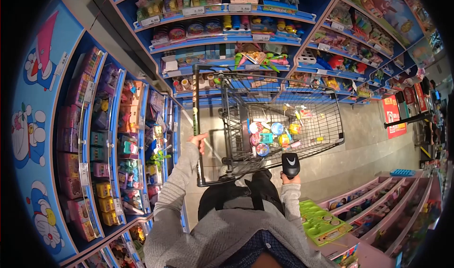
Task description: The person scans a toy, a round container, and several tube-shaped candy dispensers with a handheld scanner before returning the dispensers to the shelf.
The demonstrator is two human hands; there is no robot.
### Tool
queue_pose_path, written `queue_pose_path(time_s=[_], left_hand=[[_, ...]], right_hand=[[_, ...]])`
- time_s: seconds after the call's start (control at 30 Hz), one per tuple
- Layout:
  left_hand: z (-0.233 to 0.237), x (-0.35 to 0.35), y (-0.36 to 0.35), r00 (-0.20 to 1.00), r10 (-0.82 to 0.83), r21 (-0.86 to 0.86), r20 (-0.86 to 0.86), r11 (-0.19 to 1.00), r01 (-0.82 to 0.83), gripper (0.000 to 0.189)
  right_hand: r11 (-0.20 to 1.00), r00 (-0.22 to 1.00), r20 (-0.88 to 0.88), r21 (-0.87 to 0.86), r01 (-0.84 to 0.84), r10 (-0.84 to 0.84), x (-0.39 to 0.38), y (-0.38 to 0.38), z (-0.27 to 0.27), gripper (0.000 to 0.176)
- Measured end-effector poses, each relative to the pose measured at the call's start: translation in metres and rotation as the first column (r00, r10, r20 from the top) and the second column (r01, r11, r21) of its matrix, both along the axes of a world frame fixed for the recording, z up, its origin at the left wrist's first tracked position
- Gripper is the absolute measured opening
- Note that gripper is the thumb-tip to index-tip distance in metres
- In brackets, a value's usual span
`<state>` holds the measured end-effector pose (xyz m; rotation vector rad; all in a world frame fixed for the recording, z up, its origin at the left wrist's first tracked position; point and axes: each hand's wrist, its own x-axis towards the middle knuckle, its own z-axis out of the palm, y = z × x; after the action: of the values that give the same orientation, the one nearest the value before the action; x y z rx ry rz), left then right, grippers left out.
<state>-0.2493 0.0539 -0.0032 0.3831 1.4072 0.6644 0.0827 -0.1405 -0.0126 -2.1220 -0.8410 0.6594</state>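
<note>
A black wire shopping cart (307, 147) stands in front of me, its handle (196, 97) on the left side. My left hand (198, 142) is at this handle, fingers closed round the bar. In my right hand (290, 178) is a black handheld barcode scanner (291, 164), held over the cart's near edge. Small packaged toys and tubs lie in the basket, among them a blue-lidded tub (277, 128), a teal box (266, 138) and a yellow item (295, 129). The fingers under the scanner are partly hidden.
Blue toy shelves (222, 38) with price tags rise beyond the cart. Another stocked shelf unit (97, 145) stands close on my left. To the lower right is a pink tiered display (369, 206) with a green plastic tray (324, 223). A red sign (394, 119) lies farther right.
</note>
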Motion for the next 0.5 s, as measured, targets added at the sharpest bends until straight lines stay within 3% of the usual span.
queue_pose_path(time_s=[0.1, 0.23, 0.3, 0.4, 0.47, 0.5], left_hand=[[0.009, -0.001, -0.005, 0.995, 0.066, 0.095, -0.073, 0.994, -0.059, 0.022], [-0.016, -0.007, -0.006, 0.895, 0.103, 0.217, -0.434, 0.976, -0.007, 0.024], [-0.026, -0.008, -0.005, 0.775, 0.112, 0.251, -0.622, 0.966, 0.062, 0.027], [-0.057, -0.027, -0.004, 0.624, 0.121, 0.259, -0.772, 0.956, 0.136, 0.034], [-0.002, 0.011, -0.008, 0.283, 0.125, 0.191, -0.951, 0.956, 0.221, 0.043], [0.007, 0.018, -0.007, 0.298, 0.108, 0.172, -0.948, 0.965, 0.198, 0.041]], right_hand=[[0.998, 0.999, 0.023, -0.041, 0.039, -0.038, 0.035, -0.009, -0.025, 0.019], [0.991, 0.991, -0.102, -0.106, 0.08, -0.091, 0.073, 0.004, -0.008, 0.02], [0.988, 0.96, -0.275, -0.153, 0.01, -0.052, 0.102, 0.013, -0.006, 0.022], [0.948, 0.935, -0.355, -0.303, -0.092, -0.022, 0.149, 0.031, -0.012, 0.02], [0.96, 0.911, -0.409, -0.226, -0.164, 0.06, 0.175, 0.04, -0.02, 0.016], [0.961, 0.889, -0.451, -0.207, -0.184, 0.072, 0.187, 0.045, -0.029, 0.017]])
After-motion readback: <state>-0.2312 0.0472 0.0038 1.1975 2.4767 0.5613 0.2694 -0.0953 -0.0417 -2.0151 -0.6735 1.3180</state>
